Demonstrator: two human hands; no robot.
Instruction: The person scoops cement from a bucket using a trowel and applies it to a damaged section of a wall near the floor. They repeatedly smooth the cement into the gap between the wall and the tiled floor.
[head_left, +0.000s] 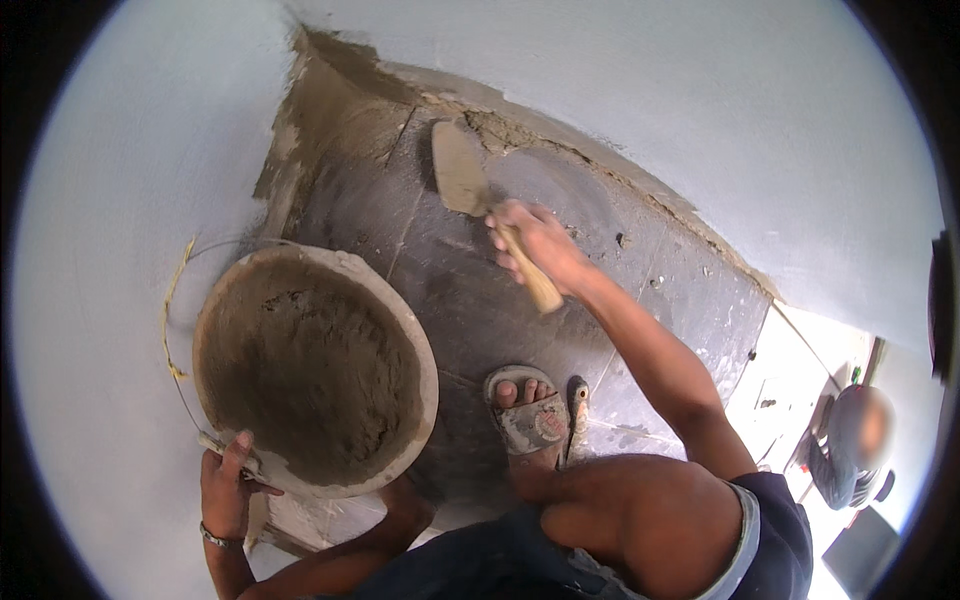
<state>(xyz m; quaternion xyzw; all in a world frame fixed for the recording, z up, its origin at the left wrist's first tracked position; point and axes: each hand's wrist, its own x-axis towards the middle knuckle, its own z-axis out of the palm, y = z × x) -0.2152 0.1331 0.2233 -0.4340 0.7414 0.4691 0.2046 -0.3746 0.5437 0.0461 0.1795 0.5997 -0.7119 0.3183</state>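
My right hand (535,245) is closed around the wooden handle of a trowel (460,170). Its blade, coated in grey-brown mortar, is over the tiles close to the foot of the far wall. At the lower left, my left hand (228,482) grips the rim of a round bucket (428,390) where the wire handle joins it. The bucket is tilted toward me, and wet mortar (310,370) lines its inside. Fresh mortar (340,95) covers the wall corner at the top, and a rough strip runs along the wall's base to the right.
Dark floor tiles (450,300) carry crumbs and smears of mortar. My sandalled foot (525,405) stands beside a dirty handled tool (578,415), perhaps a brush or scraper. Pale walls (640,70) rise at the left and far side. Another person (850,450) is at the far right.
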